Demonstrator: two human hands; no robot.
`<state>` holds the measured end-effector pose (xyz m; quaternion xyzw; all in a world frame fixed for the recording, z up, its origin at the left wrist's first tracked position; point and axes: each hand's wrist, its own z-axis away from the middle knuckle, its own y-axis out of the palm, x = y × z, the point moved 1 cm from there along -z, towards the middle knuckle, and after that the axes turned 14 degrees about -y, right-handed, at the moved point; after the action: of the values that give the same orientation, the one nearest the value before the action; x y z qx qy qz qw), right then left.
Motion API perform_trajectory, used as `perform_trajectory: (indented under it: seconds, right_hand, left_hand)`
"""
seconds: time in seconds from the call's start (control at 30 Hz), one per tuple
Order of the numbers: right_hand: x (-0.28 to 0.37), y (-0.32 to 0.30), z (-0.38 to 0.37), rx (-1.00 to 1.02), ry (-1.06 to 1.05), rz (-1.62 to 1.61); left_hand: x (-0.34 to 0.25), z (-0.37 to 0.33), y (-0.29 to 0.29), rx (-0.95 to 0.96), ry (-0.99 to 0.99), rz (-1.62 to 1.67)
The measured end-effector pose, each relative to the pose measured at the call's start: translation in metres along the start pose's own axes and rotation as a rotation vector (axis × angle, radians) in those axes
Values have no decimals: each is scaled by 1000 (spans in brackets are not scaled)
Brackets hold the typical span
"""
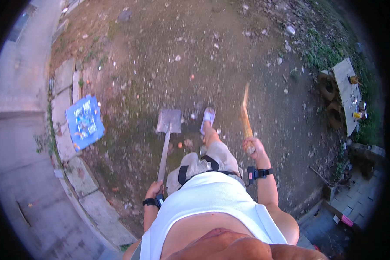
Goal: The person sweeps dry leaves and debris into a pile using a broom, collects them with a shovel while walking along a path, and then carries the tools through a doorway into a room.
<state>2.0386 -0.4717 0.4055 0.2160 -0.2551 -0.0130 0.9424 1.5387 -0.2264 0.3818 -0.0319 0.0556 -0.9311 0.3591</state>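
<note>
My left hand (153,189) is closed around the handle of a flat square-bladed shovel (169,121), low at my left side. The shovel points forward, its grey blade just above or on the dirt; I cannot tell which. In front of my right side, my right hand (256,148) grips the thick end of a yellowish straw broom (245,113). The broom narrows and curves away from me to a thin tip. It appears to be held off the ground.
Dirt ground (221,56) with scattered litter and pebbles spreads ahead. A blue printed sheet (84,122) lies by concrete slabs (81,176) edging a paved lane (21,164) on the left. At right, a pale board (347,93) rests on tyres (328,86), with small objects on it.
</note>
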Motion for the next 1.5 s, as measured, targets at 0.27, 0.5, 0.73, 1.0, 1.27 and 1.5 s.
perform_trajectory:
  seconds: [0.27,0.5,0.73,1.0,1.27,1.5]
  right_hand:
    - [190,100,-145,-121,71,-444]
    - [333,183,-296,23,124,-714]
    - [494,314,-424,-33,122,-835]
    - [656,447,-573,-72,9,-913]
    - [842,598,-804,-79,-160,-691]
    - [993,782,-983,-27,-158,-496]
  left_hand:
    - [-280,23,29,16,-111,42]
    - [-531,22,64,-36,-13,-127]
    - [-813,52,83,-27,-70,-128]
    - [-1149,69,85,-20,5,-269]
    - [-1420,24,89,58,125,-133]
    - [-1644,97,109,7,363,-324]
